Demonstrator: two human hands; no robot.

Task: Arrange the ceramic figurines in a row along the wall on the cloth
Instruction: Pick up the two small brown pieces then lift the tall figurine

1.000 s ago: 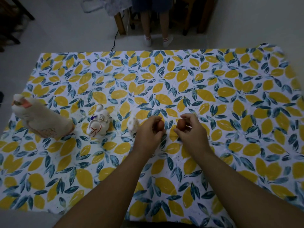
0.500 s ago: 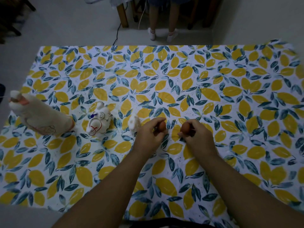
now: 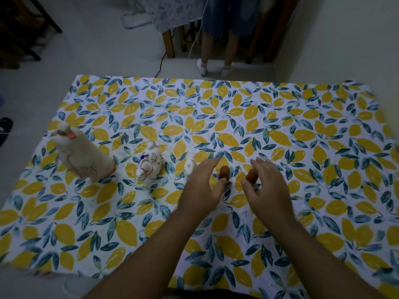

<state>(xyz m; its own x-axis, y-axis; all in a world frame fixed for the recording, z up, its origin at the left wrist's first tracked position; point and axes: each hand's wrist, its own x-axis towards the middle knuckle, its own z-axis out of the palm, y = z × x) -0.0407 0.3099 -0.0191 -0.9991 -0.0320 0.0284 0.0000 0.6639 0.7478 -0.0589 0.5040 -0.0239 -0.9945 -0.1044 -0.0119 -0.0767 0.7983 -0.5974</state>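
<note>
A row of figurines stands on the leaf-patterned cloth. From the left: a tall white goose-like figurine, a white animal figurine with red and blue marks, a small white figurine partly hidden by my left hand, and two small brown figurines. My left hand hovers open just left of the first brown one. My right hand is open beside the second brown one. Neither hand holds anything.
Beyond the cloth's far edge a person's legs in white socks stand by wooden table legs. A dark cable runs on the pale floor. Dark furniture sits at the far left. A pale wall rises at the right.
Both hands have let go of the two brown figurines and opened, pulling slightly back. The brown figurines now stand on the cloth. The camera has tilted, showing more of the room beyond.
</note>
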